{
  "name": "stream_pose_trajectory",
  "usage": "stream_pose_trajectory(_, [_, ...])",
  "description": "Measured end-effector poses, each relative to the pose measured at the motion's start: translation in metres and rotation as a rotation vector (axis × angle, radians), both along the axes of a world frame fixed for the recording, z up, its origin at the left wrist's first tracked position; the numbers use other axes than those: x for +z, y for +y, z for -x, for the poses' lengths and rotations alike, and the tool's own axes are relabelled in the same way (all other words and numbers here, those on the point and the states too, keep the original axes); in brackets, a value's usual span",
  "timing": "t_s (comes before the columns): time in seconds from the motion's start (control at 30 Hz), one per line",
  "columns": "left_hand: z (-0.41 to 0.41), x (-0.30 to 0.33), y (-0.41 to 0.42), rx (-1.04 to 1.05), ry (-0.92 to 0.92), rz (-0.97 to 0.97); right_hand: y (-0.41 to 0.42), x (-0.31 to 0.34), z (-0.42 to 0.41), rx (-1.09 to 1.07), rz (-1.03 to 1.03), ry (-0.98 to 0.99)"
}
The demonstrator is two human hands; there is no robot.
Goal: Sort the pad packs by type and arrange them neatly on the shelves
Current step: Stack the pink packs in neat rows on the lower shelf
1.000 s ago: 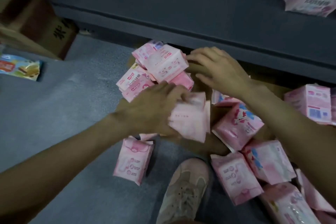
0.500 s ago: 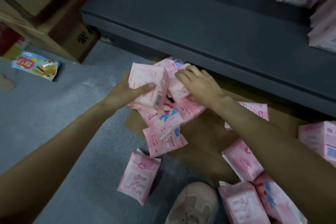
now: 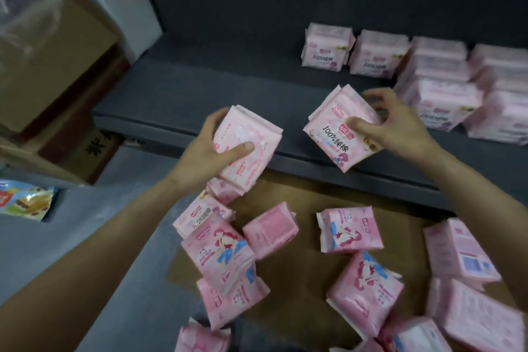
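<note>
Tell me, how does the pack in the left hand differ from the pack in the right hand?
The left hand grips a pink pack with pale, faint print; the right hand grips a pad pack with bold dark "100%" lettering and a purple figure. The left pack sits lower, over the floor pile; the right pack is held at the shelf edge, nearer the stacked packs. Both are pink, soft, tilted, with a thumb across the front.

**Supporting surfaces: shelf, cardboard and floor**

A dark grey shelf (image 3: 217,86) bears pink pad packs (image 3: 440,88), standing or stacked at its right end. Below it, a flattened brown cardboard sheet (image 3: 303,271) on the grey floor (image 3: 94,226) carries loose pink packs (image 3: 347,228) scattered at mixed angles; a snack packet (image 3: 23,203) lies at left.
</note>
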State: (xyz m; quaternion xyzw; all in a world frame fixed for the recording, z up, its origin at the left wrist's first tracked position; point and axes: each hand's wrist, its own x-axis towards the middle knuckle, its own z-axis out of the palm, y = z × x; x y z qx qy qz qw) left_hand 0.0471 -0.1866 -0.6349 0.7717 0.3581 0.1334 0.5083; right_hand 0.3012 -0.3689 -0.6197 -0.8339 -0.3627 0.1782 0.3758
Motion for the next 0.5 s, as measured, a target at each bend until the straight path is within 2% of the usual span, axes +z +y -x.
stream_pose_trajectory(0.07, [-0.026, 0.006, 0.006, -0.073, 0.040, -0.099, 0.001, 0.009, -0.019, -0.020, 0.024, -0.069])
stream_pose_trajectory(0.13, [-0.048, 0.013, 0.015, -0.154, 0.087, -0.287, 0.007, 0.014, -0.030, -0.021, 0.048, -0.131])
stream_pose_trajectory(0.27, [-0.098, 0.014, 0.032, -0.339, -0.035, -0.645, 0.014, 0.014, -0.050, 0.006, 0.156, -0.318])
stream_pose_trajectory(0.37, [-0.125, -0.012, 0.036, -0.431, -0.023, -0.986, 0.012, -0.001, -0.063, 0.077, 0.343, -0.417])
stream_pose_trajectory(0.43, [-0.126, -0.030, 0.030, -0.464, 0.024, -1.032, 0.009, -0.014, -0.068, 0.141, 0.444, -0.468])
stream_pose_trajectory(0.5, [-0.119, -0.043, 0.024, -0.502, 0.037, -0.975, 0.006, -0.020, -0.074, 0.157, 0.485, -0.522])
